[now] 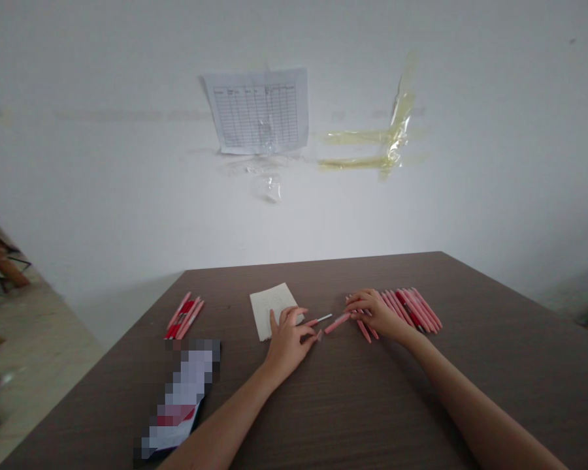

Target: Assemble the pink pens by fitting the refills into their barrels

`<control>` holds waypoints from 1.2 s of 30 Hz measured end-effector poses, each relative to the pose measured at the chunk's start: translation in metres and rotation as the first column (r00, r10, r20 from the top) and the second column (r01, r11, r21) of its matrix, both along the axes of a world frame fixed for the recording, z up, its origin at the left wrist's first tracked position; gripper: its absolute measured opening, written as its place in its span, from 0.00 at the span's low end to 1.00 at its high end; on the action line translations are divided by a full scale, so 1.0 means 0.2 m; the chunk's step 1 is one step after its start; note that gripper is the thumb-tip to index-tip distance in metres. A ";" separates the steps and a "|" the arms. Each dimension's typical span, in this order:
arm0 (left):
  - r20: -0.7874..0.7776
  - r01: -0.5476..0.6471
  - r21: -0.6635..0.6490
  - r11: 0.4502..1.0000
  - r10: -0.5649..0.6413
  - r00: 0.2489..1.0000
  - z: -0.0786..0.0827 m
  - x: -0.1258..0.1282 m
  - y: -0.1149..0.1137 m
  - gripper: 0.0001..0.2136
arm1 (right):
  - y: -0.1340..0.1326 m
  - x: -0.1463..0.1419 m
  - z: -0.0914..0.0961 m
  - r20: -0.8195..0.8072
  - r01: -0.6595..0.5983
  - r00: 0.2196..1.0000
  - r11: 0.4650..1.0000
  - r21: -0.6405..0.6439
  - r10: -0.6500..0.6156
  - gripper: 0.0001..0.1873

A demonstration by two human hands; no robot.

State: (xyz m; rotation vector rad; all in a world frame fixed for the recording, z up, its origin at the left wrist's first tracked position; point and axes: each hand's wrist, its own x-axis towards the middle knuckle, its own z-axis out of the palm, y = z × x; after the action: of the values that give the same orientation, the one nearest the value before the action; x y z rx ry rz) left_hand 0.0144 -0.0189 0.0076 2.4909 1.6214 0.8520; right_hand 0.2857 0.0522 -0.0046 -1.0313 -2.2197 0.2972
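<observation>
My left hand (289,336) lies low over the table at the right edge of a cream paper pad (264,310). Its thumb and fingers pinch a small pink pen part (319,335), too small to make out fully. Just beyond those fingers is a thin pen piece with a pink end and a pale tip (325,318). My right hand (370,310) has its fingers closed on the far end of a pink pen barrel (337,323), which points toward my left hand. Several pink pens (365,331) lie beneath and beside the right hand.
A row of pink and red pens (414,310) is at the right, and a smaller group of pens (183,316) at the left. A blurred pouch-like item (181,401) lies front left. The brown table (333,405) meets a wall bearing a taped printed sheet (259,111).
</observation>
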 end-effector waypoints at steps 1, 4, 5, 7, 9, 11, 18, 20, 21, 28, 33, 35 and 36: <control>0.000 -0.004 -0.001 1.000 0.004 1.000 0.00 0.00 0.00 0.03 | 0.00 0.00 0.00 0.001 0.001 1.000 1.000 -0.002 -0.001 0.09; 0.000 -0.013 -0.002 1.000 0.013 1.000 -0.01 0.00 0.00 0.03 | 0.00 0.01 0.01 -0.001 0.008 1.000 1.000 -0.016 -0.008 0.08; 0.001 -0.014 -0.002 1.000 0.014 1.000 -0.01 0.00 0.01 0.03 | 0.00 0.02 0.02 -0.004 0.011 1.000 1.000 -0.019 -0.011 0.08; 0.004 -0.014 0.000 1.000 0.014 1.000 -0.01 -0.01 0.01 0.03 | 0.00 0.03 0.03 -0.021 0.021 1.000 1.000 -0.011 -0.021 0.08; 0.010 -0.018 0.009 1.000 0.018 1.000 -0.02 -0.01 0.01 0.03 | 0.00 0.04 0.04 -0.042 0.043 0.998 0.999 0.023 -0.042 0.08; 0.018 -0.023 0.023 0.999 0.023 1.000 -0.02 -0.01 0.01 0.04 | 0.01 0.06 0.05 -0.057 0.078 0.996 0.994 0.078 -0.074 0.08; 0.072 -0.103 0.061 0.993 0.098 0.993 0.00 -0.01 -0.01 0.08 | 0.00 0.06 0.04 0.023 0.116 0.992 0.977 0.179 -0.122 0.08; 0.077 -0.144 0.063 0.988 0.139 0.987 0.01 -0.01 -0.01 0.07 | -0.01 0.03 0.03 0.065 0.099 0.992 0.980 0.172 -0.112 0.07; 0.075 -0.162 0.066 0.985 0.157 0.985 0.01 -0.01 -0.01 0.06 | -0.02 0.02 0.03 0.083 0.094 0.991 0.981 0.167 -0.109 0.06; 0.031 -0.223 0.090 0.971 0.221 0.975 -0.01 -0.02 0.00 0.04 | -0.06 -0.03 0.02 0.178 0.099 0.977 0.990 0.102 -0.116 0.03; 0.027 -0.236 0.102 0.966 0.235 0.972 -0.02 -0.02 0.01 0.04 | -0.07 -0.04 0.00 0.199 0.110 0.972 0.991 0.071 -0.122 0.04; 0.026 -0.231 0.100 0.968 0.230 0.973 -0.02 -0.02 0.01 0.04 | -0.07 -0.04 0.00 0.202 0.110 0.972 0.992 0.064 -0.121 0.06; 0.026 -0.228 0.099 0.969 0.227 0.974 -0.02 -0.02 0.01 0.04 | -0.06 -0.04 -0.01 0.202 0.109 0.972 0.992 0.060 -0.119 0.08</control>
State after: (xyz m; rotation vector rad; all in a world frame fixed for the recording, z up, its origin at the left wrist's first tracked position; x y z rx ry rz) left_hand 0.0100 -0.0174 0.0036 2.3868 1.9343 0.9973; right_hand 0.2771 0.0393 -0.0060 -1.2044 -2.3258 0.0876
